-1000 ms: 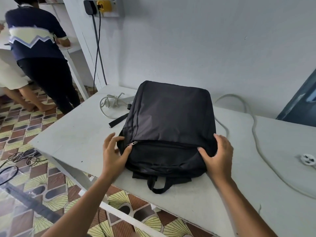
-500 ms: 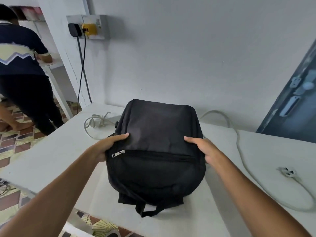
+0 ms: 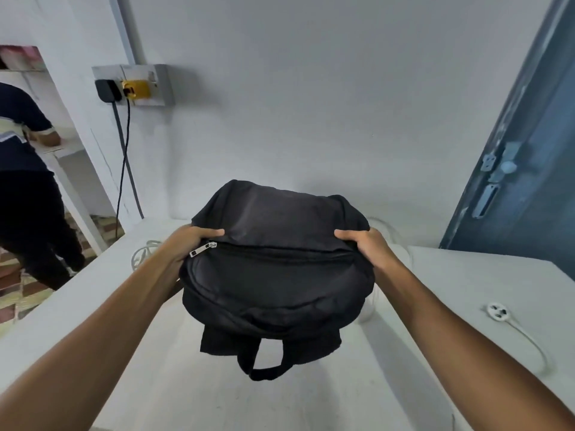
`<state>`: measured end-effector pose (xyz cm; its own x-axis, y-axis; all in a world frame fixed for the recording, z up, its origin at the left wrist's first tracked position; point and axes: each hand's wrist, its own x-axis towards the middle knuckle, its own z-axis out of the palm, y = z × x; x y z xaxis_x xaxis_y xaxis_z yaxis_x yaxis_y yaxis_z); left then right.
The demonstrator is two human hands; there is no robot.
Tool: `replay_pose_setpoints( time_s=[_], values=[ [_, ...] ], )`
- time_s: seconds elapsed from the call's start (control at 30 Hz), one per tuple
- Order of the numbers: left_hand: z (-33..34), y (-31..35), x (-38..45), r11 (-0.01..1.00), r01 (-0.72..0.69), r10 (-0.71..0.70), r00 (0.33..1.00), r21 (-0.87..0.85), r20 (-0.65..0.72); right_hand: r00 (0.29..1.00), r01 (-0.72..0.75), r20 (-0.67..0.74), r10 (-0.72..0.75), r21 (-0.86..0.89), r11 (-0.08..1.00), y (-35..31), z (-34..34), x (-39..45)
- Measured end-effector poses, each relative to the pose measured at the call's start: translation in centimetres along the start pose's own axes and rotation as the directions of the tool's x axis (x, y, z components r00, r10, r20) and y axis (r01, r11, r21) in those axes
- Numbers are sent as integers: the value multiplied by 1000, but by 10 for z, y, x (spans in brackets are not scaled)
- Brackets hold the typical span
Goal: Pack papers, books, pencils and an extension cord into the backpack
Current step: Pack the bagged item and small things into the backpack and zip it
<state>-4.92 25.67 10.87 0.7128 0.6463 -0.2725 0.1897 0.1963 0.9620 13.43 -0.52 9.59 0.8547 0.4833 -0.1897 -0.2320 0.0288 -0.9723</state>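
Wall (image 3: 311, 104): plain white, running along the bench's far edge.
Bench (image 3: 193, 393): white top; its left edge drops to a patterned floor (image 3: 21, 293); bare surface lies near, below the backpack.
Door (image 3: 529, 169): blue, at the far right, close to the bench corner.
Backpack (image 3: 277, 262): black, held in the middle over the bench, zippers closed, silver zipper pull (image 3: 203, 248) at its left, carry loop hanging at the near side.
Person (image 3: 28, 188): stands far left, off the bench.
Left hand (image 3: 189, 241): grips the backpack's left side, thumb on top.
Right hand (image 3: 367, 244): grips the right side, thumb on top.
Extension cord (image 3: 497, 312): white, socket end on the bench at right; a coil shows left of the backpack.
Writing: none readable.
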Motion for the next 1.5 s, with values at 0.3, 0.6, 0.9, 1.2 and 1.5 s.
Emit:
replay_pose_setpoints(
  time_s=[0.3, 0.6, 0.9, 1.2, 1.5],
  values=[
    [68, 47, -3, 986, -154, 164, 968, -63, 190, 972, 166, -162, -172, -49, 985, -54, -64, -29],
    [192, 35, -15, 985, -117, 163, 875, -127, 456, 865, 231, -437, -248, -92, 969, -62, -169, -100],
    [278, -1, -30, 996, -86, 92, 799, -39, 594, 762, 239, -611, -215, -44, 970, -39, -227, -163],
    [299, -53, -30, 999, 35, -44, 806, 27, 590, 750, 185, -656, -81, 91, 979, 7, -248, -168],
    [290, -88, -32, 966, 257, -237, 814, 36, 531, 797, 99, -601, 61, 231, 968, 33, -247, -160]
  ],
)
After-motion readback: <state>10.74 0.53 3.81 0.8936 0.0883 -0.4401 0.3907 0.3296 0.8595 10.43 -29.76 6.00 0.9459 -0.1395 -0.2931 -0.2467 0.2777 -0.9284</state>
